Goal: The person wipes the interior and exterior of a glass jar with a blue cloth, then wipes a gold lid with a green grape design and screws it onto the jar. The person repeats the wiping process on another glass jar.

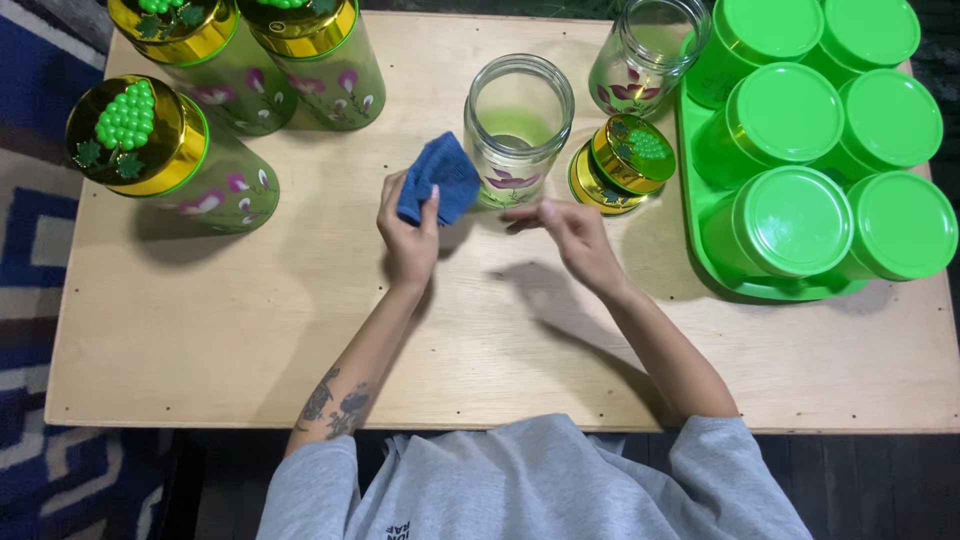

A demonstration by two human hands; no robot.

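Just beside the open glass jar (518,125) on the wooden surface (300,330), the left hand (408,238) pinches a blue cloth (438,180); the right hand (567,235) hovers nearby, fingers (520,218) loosely apart, empty.

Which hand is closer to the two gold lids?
Right. The right hand reaches just below-left of the gold lids; the left hand, holding a blue cloth, is beyond the open jar.

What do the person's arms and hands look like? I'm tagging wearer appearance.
Both hands, left hand and right hand, are bare, without gloves or visible rings. The forearms are bare too; the left one bears a dark tattoo. Loose grey short sleeves end near the elbows.
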